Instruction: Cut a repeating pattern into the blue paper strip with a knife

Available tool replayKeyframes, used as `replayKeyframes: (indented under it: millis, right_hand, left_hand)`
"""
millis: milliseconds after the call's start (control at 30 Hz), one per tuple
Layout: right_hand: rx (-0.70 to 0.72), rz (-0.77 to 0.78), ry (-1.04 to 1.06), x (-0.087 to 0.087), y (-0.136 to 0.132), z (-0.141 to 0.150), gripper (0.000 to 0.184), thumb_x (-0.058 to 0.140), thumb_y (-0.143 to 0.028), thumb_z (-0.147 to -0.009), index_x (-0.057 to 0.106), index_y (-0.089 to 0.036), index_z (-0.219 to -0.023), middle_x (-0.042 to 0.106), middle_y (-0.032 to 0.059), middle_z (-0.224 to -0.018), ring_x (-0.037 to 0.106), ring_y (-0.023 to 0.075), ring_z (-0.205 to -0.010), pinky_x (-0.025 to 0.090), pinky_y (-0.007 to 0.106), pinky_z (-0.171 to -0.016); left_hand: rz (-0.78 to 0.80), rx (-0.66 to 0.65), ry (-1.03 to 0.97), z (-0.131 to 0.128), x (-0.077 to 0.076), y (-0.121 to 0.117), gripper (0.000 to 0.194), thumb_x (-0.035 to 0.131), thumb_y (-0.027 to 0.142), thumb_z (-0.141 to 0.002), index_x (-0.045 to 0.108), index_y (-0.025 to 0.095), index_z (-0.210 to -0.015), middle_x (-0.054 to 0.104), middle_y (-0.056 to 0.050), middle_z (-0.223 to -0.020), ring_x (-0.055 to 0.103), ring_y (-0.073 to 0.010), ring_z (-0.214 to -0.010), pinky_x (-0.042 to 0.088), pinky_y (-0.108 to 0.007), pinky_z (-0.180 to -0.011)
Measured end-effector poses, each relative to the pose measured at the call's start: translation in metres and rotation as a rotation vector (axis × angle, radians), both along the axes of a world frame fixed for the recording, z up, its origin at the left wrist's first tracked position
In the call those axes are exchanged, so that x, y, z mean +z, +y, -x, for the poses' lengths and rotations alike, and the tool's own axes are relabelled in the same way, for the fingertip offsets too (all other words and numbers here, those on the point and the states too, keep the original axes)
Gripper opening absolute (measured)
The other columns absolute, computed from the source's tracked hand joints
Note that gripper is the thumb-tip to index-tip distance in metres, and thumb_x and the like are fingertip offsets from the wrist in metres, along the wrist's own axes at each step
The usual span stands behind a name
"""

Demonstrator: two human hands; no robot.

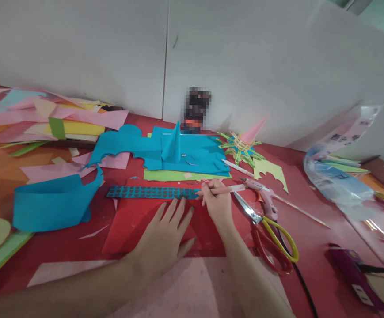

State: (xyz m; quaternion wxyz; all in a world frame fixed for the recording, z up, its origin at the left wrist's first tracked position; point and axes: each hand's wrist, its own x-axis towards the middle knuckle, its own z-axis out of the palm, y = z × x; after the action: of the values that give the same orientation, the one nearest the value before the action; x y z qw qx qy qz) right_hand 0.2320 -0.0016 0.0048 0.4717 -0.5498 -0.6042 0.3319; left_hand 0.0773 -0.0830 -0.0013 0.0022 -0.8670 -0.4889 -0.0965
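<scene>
A blue paper strip (145, 191) covered in rows of dark curved marks lies across a red sheet (128, 225). My left hand (167, 229) rests flat with spread fingers, its fingertips at the strip's lower edge. Pinched in my right hand (216, 201) is a pen (226, 189) with a pale pinkish barrel, its tip at the strip's right end. Just right of that hand lie scissors (258, 218) with one yellow and one red handle. Behind the strip, a blue paper cone (172, 148) stands on blue sheets (198, 152).
A pink glue gun (266, 198) lies beyond the scissors. Paper scraps (55, 117) pile at the left, behind a blue paper loop (49, 203). A pink-coned paper piece (245, 141) and a white pen (238, 168) sit back right. A plastic bag (337, 172) and purple device (357, 278) occupy the right.
</scene>
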Motion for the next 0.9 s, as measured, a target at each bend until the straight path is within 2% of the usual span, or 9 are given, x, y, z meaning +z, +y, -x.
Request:
replayKeyframes:
  millis: [233,467,633,900]
  right_hand:
    - [0.041,0.001,0.025,-0.0008,0.0003,-0.0014,0.031,0.054,-0.033,-0.082,0.037,-0.024,-0.057,0.046,-0.0077,-0.035,0.066,0.0177,-0.051,0.053,0.024,-0.054]
    - [0.051,0.002,0.023,-0.0027,0.0025,-0.0018,0.03,0.055,-0.038,-0.082,0.042,-0.024,-0.059,0.05,-0.0055,-0.036,0.069,0.0202,-0.06,0.052,0.026,-0.057]
    - [0.067,-0.003,0.013,0.0002,0.0009,-0.0007,0.028,0.055,-0.035,-0.084,0.044,-0.023,-0.061,0.053,-0.0053,-0.039,0.067,0.018,-0.057,0.051,0.026,-0.058]
    - [0.063,0.035,0.053,-0.0013,0.0014,-0.0008,0.031,0.055,-0.034,-0.083,0.039,-0.024,-0.058,0.047,-0.0066,-0.036,0.066,0.0186,-0.055,0.052,0.026,-0.054]
  left_hand:
    - [0.008,0.008,-0.002,-0.0006,0.0016,0.0003,0.054,0.029,0.048,-0.093,0.046,0.017,-0.132,0.045,-0.012,-0.137,0.04,-0.0309,-0.125,0.029,-0.046,-0.101]
    - [0.015,0.002,0.009,-0.0008,0.0019,0.0008,0.053,0.028,0.048,-0.093,0.047,0.017,-0.132,0.045,-0.013,-0.137,0.04,-0.0314,-0.125,0.029,-0.046,-0.1]
    - [0.004,0.004,0.005,-0.0009,0.0019,0.0002,0.054,0.028,0.048,-0.093,0.045,0.017,-0.133,0.044,-0.013,-0.138,0.04,-0.0312,-0.125,0.03,-0.046,-0.1]
    - [-0.007,0.006,-0.009,-0.0007,0.0004,0.0012,0.053,0.03,0.048,-0.092,0.046,0.017,-0.132,0.046,-0.013,-0.137,0.04,-0.0313,-0.124,0.029,-0.046,-0.1]
